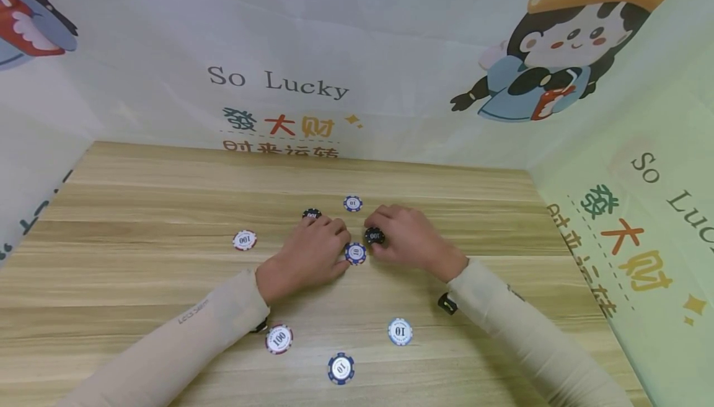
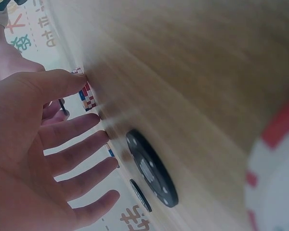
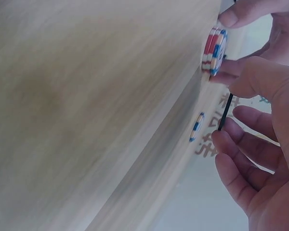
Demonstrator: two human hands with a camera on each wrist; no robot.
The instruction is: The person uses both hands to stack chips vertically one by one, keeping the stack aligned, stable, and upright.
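Observation:
A small stack of poker chips (image 3: 214, 52) stands between the hands, a blue-edged "10" chip (image 1: 355, 253) on top and red-and-white chips below. My left hand (image 1: 312, 249) is at the stack's left side, its fingers extended; in the left wrist view its thumb (image 2: 70, 84) is by the stack, though contact is hard to tell. My right hand (image 1: 409, 240) pinches a black "100" chip (image 1: 374, 236) between thumb and fingers, just right of the stack; it shows edge-on in the right wrist view. Another black chip (image 1: 311, 214) lies partly behind my left hand.
Loose chips lie around on the wooden table (image 1: 167, 209): a blue one (image 1: 352, 203) behind, red-edged ones (image 1: 245, 240) on the left, and a light blue one (image 1: 400, 331) and a dark blue one (image 1: 341, 368) in front. Printed cloth walls (image 1: 390, 85) surround the table.

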